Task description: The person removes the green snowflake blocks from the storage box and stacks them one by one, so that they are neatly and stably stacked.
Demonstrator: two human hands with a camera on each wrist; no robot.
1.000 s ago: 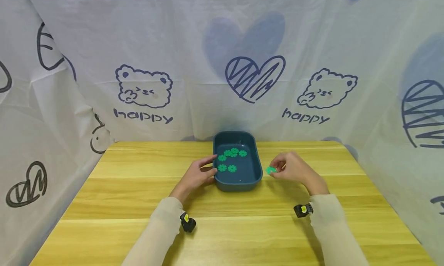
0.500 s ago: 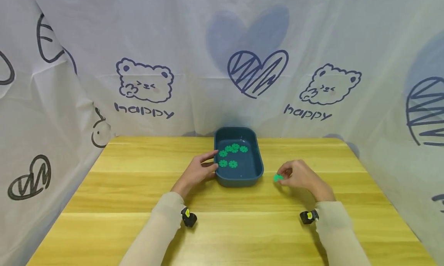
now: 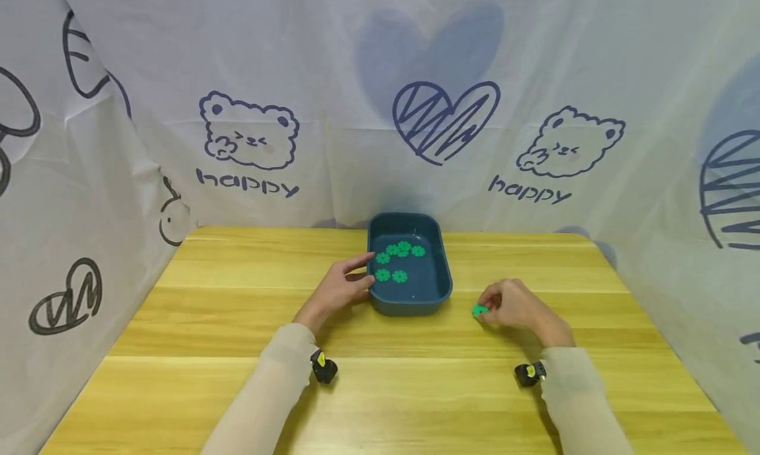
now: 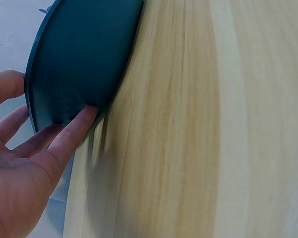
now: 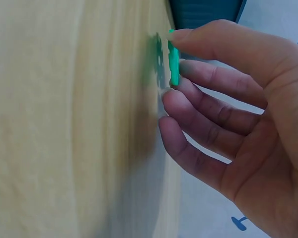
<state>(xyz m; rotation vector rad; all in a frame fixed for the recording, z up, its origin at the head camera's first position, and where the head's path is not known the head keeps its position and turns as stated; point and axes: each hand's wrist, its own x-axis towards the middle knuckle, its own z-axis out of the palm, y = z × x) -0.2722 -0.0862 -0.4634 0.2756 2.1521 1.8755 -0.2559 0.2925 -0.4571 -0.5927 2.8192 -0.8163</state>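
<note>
In the head view a dark teal bin (image 3: 410, 306) stands on the table, with several green notched plastic discs (image 3: 400, 277) lying flat inside it. My left hand (image 3: 335, 290) rests with extended fingers against the bin's left side and rim. From the left wrist view, its fingertips (image 4: 89, 113) touch the outer wall. To the right of the bin, my right hand (image 3: 515, 304) pinches one green notched disc (image 3: 479, 310) low over the table. The right wrist view shows this disc (image 5: 174, 64) edge-on between thumb and fingers, its shadow close by on the wood.
The wooden table (image 3: 380, 389) ends at a white printed cloth (image 3: 344, 145) hanging behind the bin. More cloth hangs at the left and right sides. A small black camera (image 3: 323, 367) sits on the left wrist, another camera (image 3: 528, 374) on the right.
My right hand has moved right and toward the front edge with the disc, away from the bin. The left hand stays at the bin. The head view has tilted slightly down.
</note>
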